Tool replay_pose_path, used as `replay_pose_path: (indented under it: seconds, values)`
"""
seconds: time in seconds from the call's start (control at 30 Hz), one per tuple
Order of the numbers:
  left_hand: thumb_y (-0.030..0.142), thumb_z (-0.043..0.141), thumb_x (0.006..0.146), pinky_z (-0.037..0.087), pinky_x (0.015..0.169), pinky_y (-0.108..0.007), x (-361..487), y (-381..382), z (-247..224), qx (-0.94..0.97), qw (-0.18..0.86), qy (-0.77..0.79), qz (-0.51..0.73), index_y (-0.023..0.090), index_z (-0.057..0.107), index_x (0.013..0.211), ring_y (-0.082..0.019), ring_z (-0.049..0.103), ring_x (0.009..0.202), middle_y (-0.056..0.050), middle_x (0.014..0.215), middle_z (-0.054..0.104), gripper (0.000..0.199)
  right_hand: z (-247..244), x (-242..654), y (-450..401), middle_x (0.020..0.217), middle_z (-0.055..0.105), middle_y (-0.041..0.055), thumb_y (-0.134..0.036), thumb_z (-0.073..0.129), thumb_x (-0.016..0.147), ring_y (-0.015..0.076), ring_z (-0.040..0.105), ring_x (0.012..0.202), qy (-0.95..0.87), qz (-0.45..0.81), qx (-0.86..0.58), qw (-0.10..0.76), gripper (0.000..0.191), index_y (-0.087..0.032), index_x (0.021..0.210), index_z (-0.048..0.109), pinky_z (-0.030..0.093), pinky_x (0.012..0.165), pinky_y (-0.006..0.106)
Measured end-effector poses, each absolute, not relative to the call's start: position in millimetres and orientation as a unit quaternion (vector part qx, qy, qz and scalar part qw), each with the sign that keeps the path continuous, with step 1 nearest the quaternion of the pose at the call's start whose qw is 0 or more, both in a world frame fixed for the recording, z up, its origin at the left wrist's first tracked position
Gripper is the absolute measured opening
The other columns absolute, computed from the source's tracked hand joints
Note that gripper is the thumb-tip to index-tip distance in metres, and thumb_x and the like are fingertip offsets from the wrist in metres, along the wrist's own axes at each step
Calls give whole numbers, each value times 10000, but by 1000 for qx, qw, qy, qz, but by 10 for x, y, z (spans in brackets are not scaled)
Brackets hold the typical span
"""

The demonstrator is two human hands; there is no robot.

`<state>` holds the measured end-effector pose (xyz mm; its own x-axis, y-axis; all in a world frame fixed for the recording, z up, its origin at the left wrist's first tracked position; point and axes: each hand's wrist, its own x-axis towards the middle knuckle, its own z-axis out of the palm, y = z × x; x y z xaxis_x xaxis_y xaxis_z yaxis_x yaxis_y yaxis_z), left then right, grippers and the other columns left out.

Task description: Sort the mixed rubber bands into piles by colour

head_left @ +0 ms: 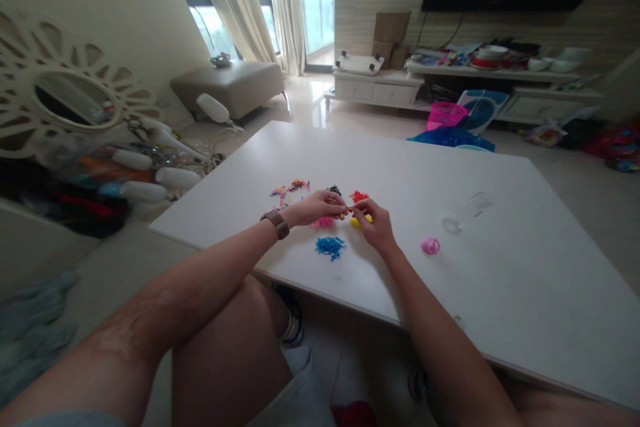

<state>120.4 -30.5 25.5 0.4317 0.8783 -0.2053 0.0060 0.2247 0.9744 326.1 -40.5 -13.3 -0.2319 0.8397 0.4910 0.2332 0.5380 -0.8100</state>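
My left hand (326,206), with a watch on its wrist, and my right hand (373,219) meet above the white table (400,167). Both are closed in a pinch on what look like small rubber bands (349,209), a thin dark and orange bit between the fingertips. Loose piles of small rubber bands lie around and under the hands: blue (330,248) in front, pink (323,222) under the left hand, yellow (361,221) by the right hand, red (359,197) and black (334,190) behind. Mixed colours (298,185) are spread farther left.
On the table's right side are a pink round object (430,246), a clear round piece (453,224) and a clear container (481,203). A pink basket (444,115) stands beyond the far edge. White lamp-like pieces (177,178) are at the left.
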Motion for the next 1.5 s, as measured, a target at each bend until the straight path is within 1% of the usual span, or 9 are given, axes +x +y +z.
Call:
replay_pose_path:
  seconds: [0.17,0.4,0.63,0.77,0.93,1.03,1.13,1.33,1.5]
  values:
    - [307,874,730,531,739,-260,1193,-302,249,524,652,434,333,108,703,844,-125,684,753,-68,793,724,287,-103,3394,-330,822,722,25,-341,595,898,178,680,733,-699,304,-408,503,136,-219,876,652,534,695,309]
    - [284,890,705,537,731,-263,1172,-323,291,515,652,441,339,100,688,832,-132,696,747,-86,812,733,301,-104,3869,-90,910,745,51,-339,656,804,203,679,835,-734,297,-456,406,149,-204,828,715,527,715,325]
    - [226,873,727,544,743,-250,1154,-337,324,473,675,443,353,99,660,831,-132,711,774,-120,893,749,269,-223,3870,-57,879,728,56,-212,696,777,229,672,851,-781,275,-426,364,58,-228,733,730,541,707,360]
    - [181,843,758,551,774,-253,1155,-351,353,454,679,451,359,93,657,828,-138,721,794,-141,925,752,218,-254,3849,-51,855,711,48,-200,704,778,223,654,836,-791,241,-428,365,77,-246,732,745,533,676,354]
    - [123,805,787,557,766,-243,1159,-358,379,426,672,475,375,93,651,815,-148,737,791,-148,919,756,159,-212,3815,-82,816,674,42,-223,720,789,216,615,811,-786,197,-425,403,56,-247,741,740,494,637,343]
    - [97,776,808,563,782,-247,1163,-364,376,411,675,481,380,94,643,801,-164,748,818,-159,909,759,133,-144,3692,-177,795,648,30,-271,721,828,183,579,727,-771,184,-407,454,70,-228,773,723,492,651,338]
    - [87,761,819,565,795,-253,1181,-374,369,405,676,481,384,91,646,798,-169,751,822,-160,870,760,117,-100,3509,-303,835,654,40,-338,736,851,184,592,756,-778,174,-355,488,109,-230,860,731,520,700,339]
    - [73,776,783,558,753,-249,1270,-381,360,405,671,490,381,91,664,792,-114,691,657,-74,718,718,114,-154,3274,-415,927,662,53,-352,730,882,205,632,848,-827,187,-279,451,235,-289,1108,739,550,782,370]
    - [115,836,720,550,721,-242,1329,-363,292,418,669,487,374,93,676,763,-111,668,658,-57,707,696,167,-220,3256,-390,932,673,57,-305,663,931,202,643,861,-832,186,-287,438,161,-303,1061,757,548,783,363]
